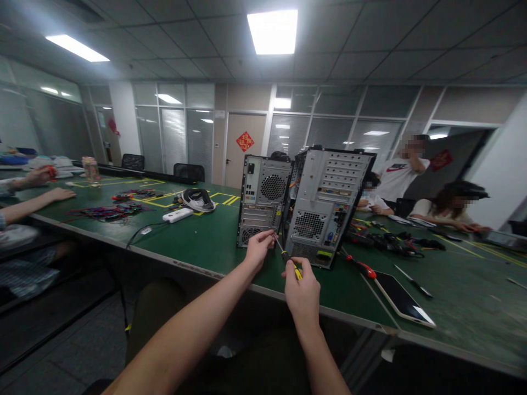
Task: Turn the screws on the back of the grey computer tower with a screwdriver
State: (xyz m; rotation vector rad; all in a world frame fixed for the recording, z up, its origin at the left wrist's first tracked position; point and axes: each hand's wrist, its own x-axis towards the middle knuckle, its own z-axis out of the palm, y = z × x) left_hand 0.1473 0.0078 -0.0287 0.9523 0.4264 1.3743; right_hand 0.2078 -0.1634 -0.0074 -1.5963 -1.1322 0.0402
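Note:
My right hand (302,288) is closed round the yellow and black handle of a screwdriver (285,255). The thin shaft slants up and left to the lower right edge of a computer case (258,212) whose back panel faces me. At the shaft's tip, the fingers of my left hand (259,248) are pinched together against that same edge; whatever lies between them is too small to make out. A second, larger computer case (317,204) stands upright just to the right, its rear ports and vent grilles towards me.
Right of the cases lie a red-handled tool (366,270), a phone (404,299), another screwdriver (414,281) and black cables (387,244). On the left are a white power strip (178,215), a headset-like device (198,200) and bundled wires (107,213). Other people sit at both ends.

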